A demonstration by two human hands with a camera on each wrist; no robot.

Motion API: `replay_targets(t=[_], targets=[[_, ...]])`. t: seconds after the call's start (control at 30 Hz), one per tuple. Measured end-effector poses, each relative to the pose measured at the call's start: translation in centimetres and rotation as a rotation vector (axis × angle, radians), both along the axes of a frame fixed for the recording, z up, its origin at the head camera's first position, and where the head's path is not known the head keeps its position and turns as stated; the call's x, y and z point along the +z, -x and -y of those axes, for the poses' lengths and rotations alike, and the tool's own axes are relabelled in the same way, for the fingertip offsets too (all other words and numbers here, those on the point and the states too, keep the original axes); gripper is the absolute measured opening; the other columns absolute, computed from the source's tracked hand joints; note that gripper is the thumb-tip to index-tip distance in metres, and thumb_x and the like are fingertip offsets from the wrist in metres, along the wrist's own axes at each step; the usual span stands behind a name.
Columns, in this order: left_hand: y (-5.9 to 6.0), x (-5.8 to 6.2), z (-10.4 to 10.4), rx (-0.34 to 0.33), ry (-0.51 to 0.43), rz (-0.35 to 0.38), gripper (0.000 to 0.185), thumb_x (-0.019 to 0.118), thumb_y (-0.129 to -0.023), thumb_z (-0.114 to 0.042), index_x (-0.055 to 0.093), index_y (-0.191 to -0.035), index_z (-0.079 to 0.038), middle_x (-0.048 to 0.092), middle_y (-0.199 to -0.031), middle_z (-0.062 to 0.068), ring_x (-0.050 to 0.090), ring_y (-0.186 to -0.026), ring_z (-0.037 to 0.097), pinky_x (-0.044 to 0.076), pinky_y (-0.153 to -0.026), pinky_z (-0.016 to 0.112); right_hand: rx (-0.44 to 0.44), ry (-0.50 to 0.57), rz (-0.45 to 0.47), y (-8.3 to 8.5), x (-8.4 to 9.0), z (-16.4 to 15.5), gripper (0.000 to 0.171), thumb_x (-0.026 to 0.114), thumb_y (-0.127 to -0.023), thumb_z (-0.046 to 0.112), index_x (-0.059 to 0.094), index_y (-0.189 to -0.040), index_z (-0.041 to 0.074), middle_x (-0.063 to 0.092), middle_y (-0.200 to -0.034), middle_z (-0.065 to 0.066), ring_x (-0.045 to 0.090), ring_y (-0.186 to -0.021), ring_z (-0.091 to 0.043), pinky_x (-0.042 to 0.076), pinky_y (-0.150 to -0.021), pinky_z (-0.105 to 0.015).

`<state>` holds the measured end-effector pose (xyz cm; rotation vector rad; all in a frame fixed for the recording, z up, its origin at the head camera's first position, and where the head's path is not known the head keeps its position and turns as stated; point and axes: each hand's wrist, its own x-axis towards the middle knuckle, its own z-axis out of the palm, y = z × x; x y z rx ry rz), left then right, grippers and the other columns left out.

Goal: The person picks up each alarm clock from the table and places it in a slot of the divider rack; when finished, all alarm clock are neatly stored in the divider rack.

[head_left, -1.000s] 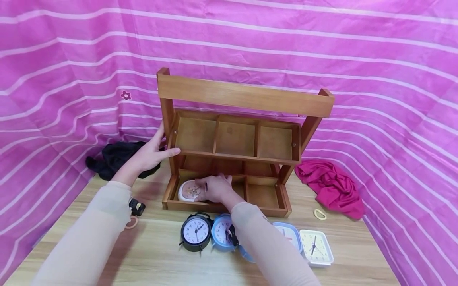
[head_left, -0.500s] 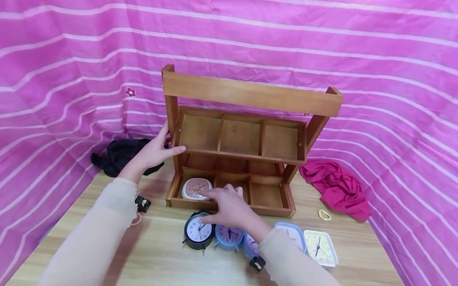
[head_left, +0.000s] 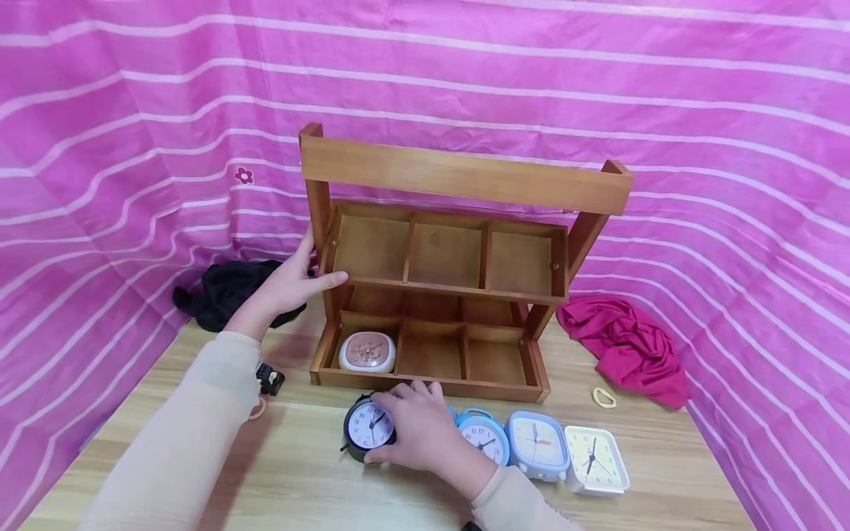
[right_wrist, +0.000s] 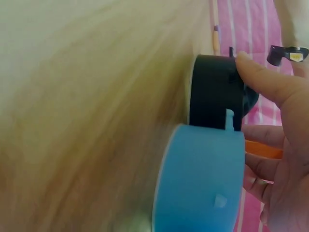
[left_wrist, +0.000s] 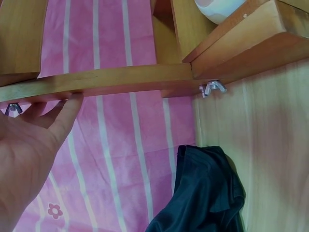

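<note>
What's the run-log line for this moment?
left hand: holds wooden rack post | right hand: grips black alarm clock | pink clock: lower-left compartment

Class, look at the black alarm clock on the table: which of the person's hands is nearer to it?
Right. The right hand grips the black alarm clock at the table's front. The left hand is farther back, holding the wooden rack's left post.

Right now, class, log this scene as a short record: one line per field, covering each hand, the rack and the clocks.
Left hand: holds the wooden rack by its left post.
Right hand: grip on the black clock on the table.
Rack, lower tier: pink clock in the left compartment; the other compartments hold nothing.
Rack, upper tier: nothing in it.
Clocks in row: black, round blue, square blue, cream.
</note>
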<state>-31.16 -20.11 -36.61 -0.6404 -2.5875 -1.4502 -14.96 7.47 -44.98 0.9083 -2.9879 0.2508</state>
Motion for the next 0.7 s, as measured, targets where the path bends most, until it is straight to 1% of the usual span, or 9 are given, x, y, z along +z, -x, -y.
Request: replay_targets(t=[0.07, 0.1, 0.27, 0.43, 0.57, 0.63, 0.7], targets=[[0.0, -0.1, 0.0, 0.003, 0.001, -0.005, 0.108, 0.075, -0.098, -0.031, -0.009, -0.163, -0.052, 0.032, -0.166, 0.019, 0.041, -0.144, 0.046, 0.036, -0.116, 0.063, -0.006, -0.003, -0.014, -0.1, -0.2, 0.1, 0.086, 0.082, -0.071, 0.076, 0.065, -0.141, 0.029, 0.068, -0.129, 0.002, 0.056, -0.113, -0.019, 0.037, -0.084, -0.037], [0.0, -0.1, 0.0, 0.003, 0.001, -0.005, 0.108, 0.075, -0.098, -0.031, -0.008, -0.163, -0.052, 0.033, -0.166, 0.020, 0.042, -0.144, 0.046, 0.036, -0.116, 0.063, -0.011, -0.004, -0.017, -0.1, -0.3, 0.2, 0.089, 0.082, -0.070, 0.077, 0.064, -0.142, 0.029, 0.068, -0.130, 0.002, 0.055, -0.112, -0.019, 0.036, -0.082, -0.036], [-0.1, -0.1, 0.0, 0.010, -0.001, 0.013, 0.108, 0.075, -0.098, -0.033, -0.008, -0.163, -0.053, 0.033, -0.165, 0.020, 0.041, -0.145, 0.045, 0.035, -0.117, 0.063, -0.033, -0.024, -0.043, -0.2, -0.6, 0.6, 0.099, 0.080, -0.066, 0.082, 0.062, -0.145, 0.025, 0.068, -0.132, 0.003, 0.056, -0.113, -0.020, 0.038, -0.084, -0.037], [0.0, -0.1, -0.1, 0.006, 0.005, 0.007, 0.108, 0.075, -0.097, -0.036, -0.008, -0.163, -0.053, 0.034, -0.165, 0.020, 0.039, -0.147, 0.045, 0.033, -0.119, 0.062, -0.051, 0.003, -0.050, -0.3, -0.6, 0.9, 0.092, 0.084, -0.066, 0.078, 0.067, -0.139, 0.024, 0.069, -0.128, 0.004, 0.057, -0.111, -0.019, 0.039, -0.082, -0.037], [0.2, -0.2, 0.1, 0.011, 0.005, 0.014, 0.106, 0.075, -0.098, -0.036, -0.008, -0.162, -0.056, 0.034, -0.166, 0.019, 0.037, -0.149, 0.044, 0.032, -0.119, 0.062, -0.051, 0.023, -0.031, -0.2, -0.5, 1.1, 0.090, 0.087, -0.066, 0.073, 0.066, -0.138, 0.024, 0.069, -0.126, 0.003, 0.057, -0.108, -0.018, 0.038, -0.080, -0.035], [0.2, -0.2, 0.2, 0.012, 0.007, 0.017, 0.107, 0.075, -0.098, -0.035, -0.008, -0.162, -0.055, 0.034, -0.166, 0.019, 0.037, -0.149, 0.044, 0.032, -0.119, 0.062, -0.047, 0.023, -0.024, -0.1, -0.5, 1.2, 0.089, 0.087, -0.066, 0.072, 0.066, -0.138, 0.024, 0.070, -0.125, 0.003, 0.057, -0.108, -0.018, 0.039, -0.081, -0.035], [0.1, -0.2, 0.3, 0.011, 0.007, 0.023, 0.107, 0.075, -0.098, -0.036, -0.009, -0.163, -0.053, 0.033, -0.166, 0.020, 0.037, -0.149, 0.044, 0.031, -0.120, 0.062, -0.045, 0.027, -0.028, 0.0, -0.5, 1.2, 0.089, 0.088, -0.066, 0.072, 0.066, -0.138, 0.025, 0.069, -0.125, 0.004, 0.057, -0.112, -0.018, 0.041, -0.086, -0.036]])
